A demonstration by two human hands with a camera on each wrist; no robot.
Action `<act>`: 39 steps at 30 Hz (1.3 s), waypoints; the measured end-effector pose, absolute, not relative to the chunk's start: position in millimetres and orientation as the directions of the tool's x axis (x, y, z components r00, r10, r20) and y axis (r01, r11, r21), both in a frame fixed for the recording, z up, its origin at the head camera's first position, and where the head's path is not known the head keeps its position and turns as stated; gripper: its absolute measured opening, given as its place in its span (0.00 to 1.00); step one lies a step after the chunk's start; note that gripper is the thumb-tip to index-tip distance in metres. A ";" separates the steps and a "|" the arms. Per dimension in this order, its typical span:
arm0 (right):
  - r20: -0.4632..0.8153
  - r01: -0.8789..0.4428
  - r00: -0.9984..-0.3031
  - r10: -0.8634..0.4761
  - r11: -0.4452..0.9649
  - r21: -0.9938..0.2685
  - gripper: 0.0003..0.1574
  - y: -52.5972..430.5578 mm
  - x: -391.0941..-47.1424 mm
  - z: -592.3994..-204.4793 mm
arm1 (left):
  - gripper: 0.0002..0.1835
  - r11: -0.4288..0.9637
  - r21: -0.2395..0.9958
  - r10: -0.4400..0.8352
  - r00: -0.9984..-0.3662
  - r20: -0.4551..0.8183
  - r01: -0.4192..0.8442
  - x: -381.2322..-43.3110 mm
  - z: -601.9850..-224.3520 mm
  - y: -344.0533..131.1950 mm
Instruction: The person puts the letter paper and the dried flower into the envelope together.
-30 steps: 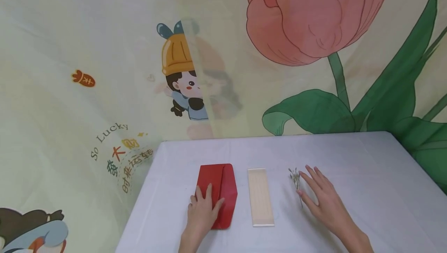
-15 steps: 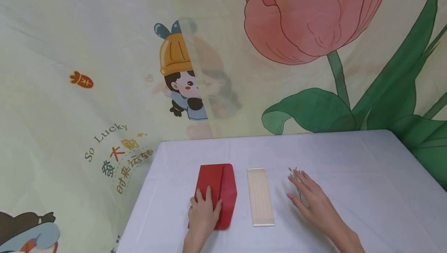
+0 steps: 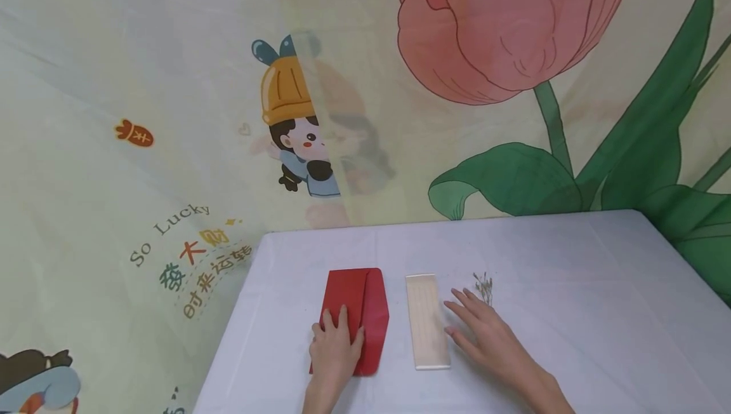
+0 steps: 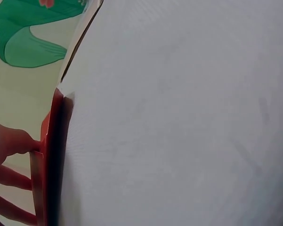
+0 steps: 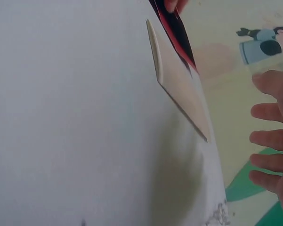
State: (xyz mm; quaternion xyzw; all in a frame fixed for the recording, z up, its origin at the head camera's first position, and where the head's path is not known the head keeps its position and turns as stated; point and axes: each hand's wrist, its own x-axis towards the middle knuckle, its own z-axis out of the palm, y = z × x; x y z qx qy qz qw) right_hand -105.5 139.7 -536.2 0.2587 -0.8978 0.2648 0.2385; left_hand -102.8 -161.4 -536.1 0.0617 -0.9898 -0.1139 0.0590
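Observation:
My left hand [image 3: 334, 350] rests on a red envelope [image 3: 345, 284], its fingers spread over the front. The envelope's pointed flap [image 3: 375, 325] stands unfolded on the right side. In the left wrist view, the thumb and fingers [image 4: 14, 141] touch the envelope [image 4: 47, 141] from above. My right hand [image 3: 488, 338] hovers over the table with its fingers apart, just right of a cream folded card [image 3: 427, 322]. The right wrist view has that card [image 5: 181, 92] near the straight fingers, which hold nothing. Behind the hand lies a small sprig of dried flowers [image 3: 483, 284], its stem hidden.
A white-covered table [image 3: 588, 274] bears all the items. Behind it hangs a printed cloth backdrop [image 3: 371, 7] with a large tulip and cartoon figures. The table's back edge meets the cloth.
My right hand has moved left, passing over the dried flowers to beside the cream card. My left hand stays on the envelope.

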 end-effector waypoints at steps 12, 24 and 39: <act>0.398 -0.634 -0.771 -0.497 0.661 -0.402 0.24 88.9 -111.6 -530.5 | 0.36 0.961 0.229 -0.172 -0.982 0.073 -0.152 -102.8 -535.3 -162.3; 0.299 -0.653 -0.749 -0.592 0.578 -0.490 0.24 44.4 -119.3 -527.7 | 0.38 0.961 0.223 -0.188 -0.978 0.092 -0.163 -101.7 -539.2 -162.8; 0.214 -0.614 -0.770 -0.601 0.608 -0.502 0.23 23.4 -125.9 -536.0 | 0.36 0.969 0.209 -0.151 -0.985 0.084 -0.130 -102.3 -537.7 -156.2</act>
